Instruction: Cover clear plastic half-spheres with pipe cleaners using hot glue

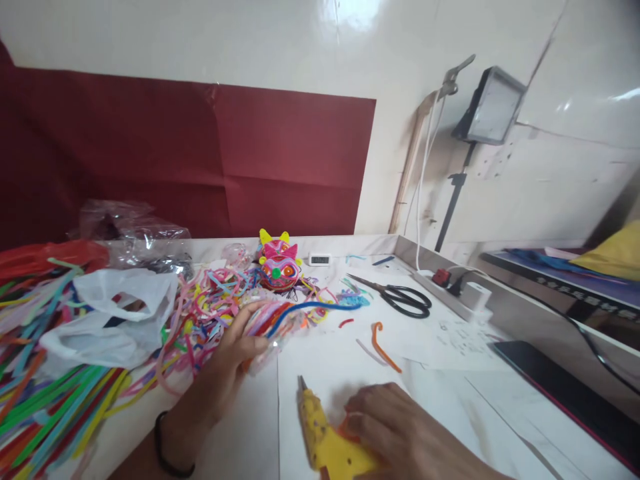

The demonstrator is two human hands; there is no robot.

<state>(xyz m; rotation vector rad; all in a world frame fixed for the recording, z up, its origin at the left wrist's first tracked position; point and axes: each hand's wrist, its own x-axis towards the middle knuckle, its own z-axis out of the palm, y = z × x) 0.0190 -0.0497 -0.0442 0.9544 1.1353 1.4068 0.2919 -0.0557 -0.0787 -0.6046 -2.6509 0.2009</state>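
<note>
My left hand (240,343) is closed around a piece covered in coloured pipe cleaners (267,320), striped pink, red and purple, with shiny clear plastic at its lower side. A blue pipe cleaner (320,306) runs out from it to the right. My right hand (385,420) has its fingers curled at the yellow hot glue gun (320,427), near its orange trigger. The gun's metal tip points away from me, and its handle is partly hidden by the hand. An orange pipe cleaner (385,350) with a curled end lies on the white table beyond.
Black-handled scissors (405,300) lie at the back right. A colourful animal-face craft (280,263) stands beside a small digital clock (320,259). Loose pipe cleaners (75,407) and a white plastic bag (120,320) fill the left. A dark phone-like slab (565,393) lies right.
</note>
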